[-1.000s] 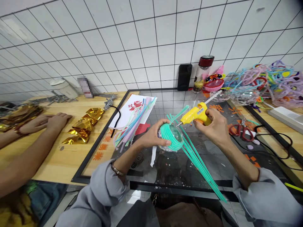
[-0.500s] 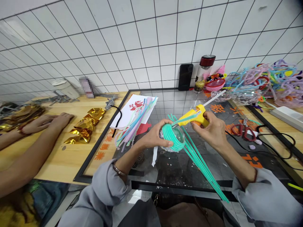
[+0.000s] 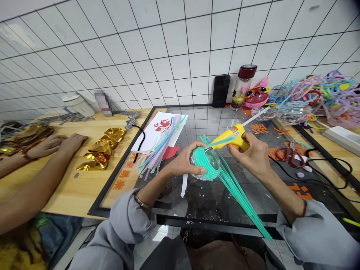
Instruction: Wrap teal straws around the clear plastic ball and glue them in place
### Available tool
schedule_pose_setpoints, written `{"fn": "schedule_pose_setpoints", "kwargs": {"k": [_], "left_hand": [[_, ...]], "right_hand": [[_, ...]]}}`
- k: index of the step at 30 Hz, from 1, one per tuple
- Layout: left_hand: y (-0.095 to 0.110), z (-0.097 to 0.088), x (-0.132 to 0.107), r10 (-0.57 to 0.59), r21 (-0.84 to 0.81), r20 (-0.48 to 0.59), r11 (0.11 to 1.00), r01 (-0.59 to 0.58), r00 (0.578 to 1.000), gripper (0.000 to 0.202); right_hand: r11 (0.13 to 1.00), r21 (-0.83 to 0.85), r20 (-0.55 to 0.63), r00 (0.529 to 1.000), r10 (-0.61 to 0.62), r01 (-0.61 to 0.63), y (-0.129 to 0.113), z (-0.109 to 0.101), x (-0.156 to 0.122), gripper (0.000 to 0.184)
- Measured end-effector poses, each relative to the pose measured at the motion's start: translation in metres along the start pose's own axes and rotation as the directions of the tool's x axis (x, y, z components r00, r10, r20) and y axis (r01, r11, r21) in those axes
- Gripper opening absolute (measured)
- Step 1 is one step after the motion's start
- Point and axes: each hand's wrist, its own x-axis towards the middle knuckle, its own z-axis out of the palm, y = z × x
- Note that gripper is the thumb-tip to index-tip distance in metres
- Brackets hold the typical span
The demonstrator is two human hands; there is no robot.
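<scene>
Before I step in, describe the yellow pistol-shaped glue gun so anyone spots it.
Find the dark glossy tabletop below the white tiled wall. Over it, the person's right hand grips the glue gun, nozzle at the clear ball banded with green strips. Its bright yellow body and pale rear stick set it apart from both.

Craft workshop: glue gun, scissors

one glue gun, one red-lidded bottle, one pair of scissors
</scene>
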Motion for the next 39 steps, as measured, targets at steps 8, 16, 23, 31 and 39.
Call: {"fn": "schedule_pose_setpoints", "kwargs": {"k": [8, 16, 23, 31, 39], "left_hand": [[0.0003, 0.0002, 0.0007, -0.014, 0.021, -0.004, 1.000, 0.014, 1.000, 0.077], [-0.0006, -0.0004, 0.0002, 0.002, 0.005, 0.015, 1.000, -0.002, 1.000, 0.076], [-0.0004, -0.0002, 0.0002, -0.003, 0.011, 0.003, 1.000, 0.002, 1.000, 0.078], [0.0011, -0.0002, 0.0004, -0.010, 0.023, 0.006, 1.000, 0.010, 1.000, 0.078], [0.0002, -0.0010, -0.0007, -0.005, 0.029, 0.011, 1.000, 0.004, 1.000, 0.077]], "right_hand": [[1.000, 0.001, 0.001, 1.000, -0.024, 0.024, 0.0011, 0.0001, 0.0013, 0.025], [1.000, 0.016, 0.015, 1.000, -0.018, 0.018, 0.0004, -0.0013, 0.0011, 0.027], [0.999, 0.024, 0.024, 0.999, -0.032, 0.031, 0.0024, -0.0017, 0.0021, 0.024], [0.999, 0.041, 0.013, 1.000, 0.004, -0.004, 0.0004, -0.0016, 0.0027, 0.027], [0.999, 0.047, 0.043, 0.999, 0.003, -0.005, 0.0008, -0.0057, 0.0060, 0.025]]}}
